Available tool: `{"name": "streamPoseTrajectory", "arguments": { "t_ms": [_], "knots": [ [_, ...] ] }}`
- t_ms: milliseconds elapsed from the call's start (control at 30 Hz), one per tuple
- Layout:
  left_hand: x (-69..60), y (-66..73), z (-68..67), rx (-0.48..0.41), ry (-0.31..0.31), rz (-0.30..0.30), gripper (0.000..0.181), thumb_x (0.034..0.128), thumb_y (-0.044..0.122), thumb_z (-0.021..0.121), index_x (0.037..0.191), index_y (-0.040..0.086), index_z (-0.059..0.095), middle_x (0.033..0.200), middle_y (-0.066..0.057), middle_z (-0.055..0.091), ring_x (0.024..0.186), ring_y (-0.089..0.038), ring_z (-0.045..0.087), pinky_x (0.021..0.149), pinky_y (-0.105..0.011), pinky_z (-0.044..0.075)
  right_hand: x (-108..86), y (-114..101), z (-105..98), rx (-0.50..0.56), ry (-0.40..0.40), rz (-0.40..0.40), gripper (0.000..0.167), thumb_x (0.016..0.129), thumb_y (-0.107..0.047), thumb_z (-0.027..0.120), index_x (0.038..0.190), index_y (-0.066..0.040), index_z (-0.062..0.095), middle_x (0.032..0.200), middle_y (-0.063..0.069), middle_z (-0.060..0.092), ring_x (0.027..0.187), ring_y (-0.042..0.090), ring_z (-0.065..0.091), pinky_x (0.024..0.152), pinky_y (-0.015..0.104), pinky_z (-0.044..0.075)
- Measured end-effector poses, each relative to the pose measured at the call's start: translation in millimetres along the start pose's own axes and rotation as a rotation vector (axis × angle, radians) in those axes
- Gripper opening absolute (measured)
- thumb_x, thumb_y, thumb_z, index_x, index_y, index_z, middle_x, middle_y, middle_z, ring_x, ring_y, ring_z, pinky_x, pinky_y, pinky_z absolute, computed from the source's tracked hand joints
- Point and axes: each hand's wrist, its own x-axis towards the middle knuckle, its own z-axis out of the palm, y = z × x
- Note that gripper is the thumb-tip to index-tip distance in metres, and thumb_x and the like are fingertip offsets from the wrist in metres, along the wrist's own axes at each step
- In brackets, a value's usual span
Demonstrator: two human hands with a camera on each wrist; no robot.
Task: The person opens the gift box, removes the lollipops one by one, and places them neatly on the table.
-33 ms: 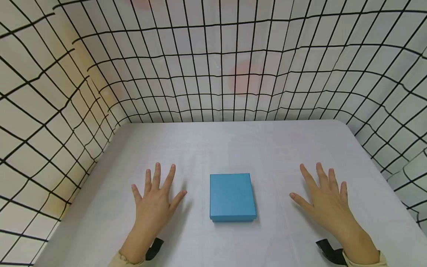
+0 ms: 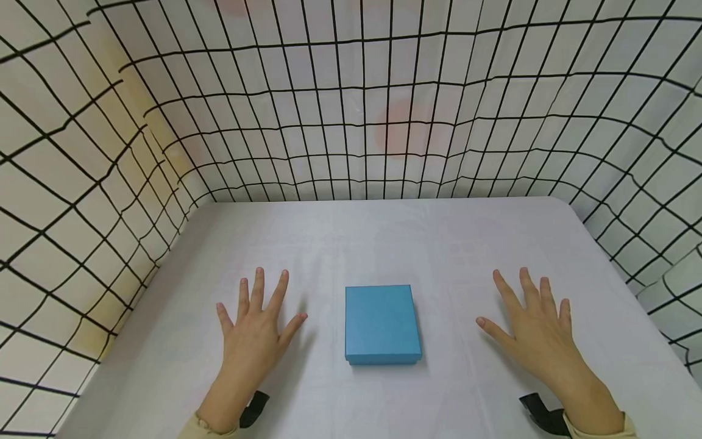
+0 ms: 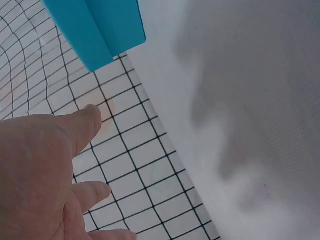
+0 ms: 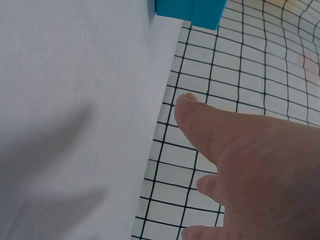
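A blue square box (image 2: 382,323) with a lid sits on the white-covered table, midway between the two hands. To its left, the left hand (image 2: 252,341) is held with fingers spread and straight, apart from the box. The right hand (image 2: 540,341) is spread likewise on the other side, farther from the box, and holds nothing. In the left wrist view the box (image 3: 107,30) shows at the top, beyond the thumb. The right wrist view catches only a lower corner of the box (image 4: 192,10) at its top edge.
White cloth covers the table (image 2: 373,244). White walls with a black grid (image 2: 362,110) rise behind it and along both sides. Black straps (image 2: 254,408) show by each wrist, next to beige sleeves (image 2: 205,427).
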Motion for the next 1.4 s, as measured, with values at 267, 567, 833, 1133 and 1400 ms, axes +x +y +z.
{"name": "streamPoseTrajectory", "arguments": {
  "t_ms": [267,567,833,1133,1400],
  "knots": [
    [0.1,-0.6,-1.0,0.0,0.032,0.022,0.09,0.1004,0.062,0.067,0.172,0.028,0.026,0.179,-0.022,0.016,0.163,-0.052,0.018,0.118,-0.09,0.008,-0.5,0.5,-1.3,-0.003,-0.014,0.007,0.094,0.101,-0.057,0.069,0.172,-0.016,0.022,0.17,0.042,0.013,0.153,0.074,0.008,0.113,0.094,0.003],
    [-3.3,-2.7,-4.8,-0.136,0.067,0.094,0.09,0.0989,0.055,0.074,0.17,0.02,0.033,0.171,-0.027,0.036,0.151,-0.052,0.046,0.112,-0.083,0.038,-0.3,-11.0,-4.6,0.009,-0.058,-0.008,0.096,0.101,-0.059,0.069,0.171,-0.009,0.026,0.168,0.04,0.027,0.147,0.068,0.032,0.107,0.089,0.03],
    [-10.0,7.3,-1.3,-0.383,0.013,0.129,0.085,0.0995,0.053,0.074,0.169,0.023,0.036,0.166,-0.021,0.046,0.139,-0.046,0.061,0.1,-0.068,0.058,-9.1,-32.9,-0.3,0.217,-0.131,-0.02,0.091,0.101,-0.056,0.07,0.171,-0.017,0.028,0.17,0.027,0.036,0.15,0.056,0.04,0.107,0.083,0.04],
    [-26.1,26.4,9.1,-0.662,-0.132,0.205,0.071,0.0987,0.043,0.079,0.161,0.024,0.05,0.145,-0.005,0.067,0.123,-0.026,0.071,0.095,-0.041,0.064,-20.0,-55.6,7.6,0.4,-0.111,-0.144,0.071,0.103,-0.043,0.073,0.164,-0.022,0.044,0.151,0.007,0.065,0.13,0.031,0.069,0.105,0.058,0.057],
    [-30.5,32.0,18.9,-0.879,-0.27,0.273,0.073,0.0966,0.039,0.082,0.159,0.018,0.051,0.13,-0.009,0.07,0.111,-0.024,0.076,0.09,-0.026,0.064,-25.1,-67.6,16.4,0.549,-0.142,-0.276,0.061,0.103,-0.034,0.074,0.158,-0.016,0.053,0.137,-0.002,0.072,0.116,0.015,0.075,0.098,0.03,0.062]
  ]
}}
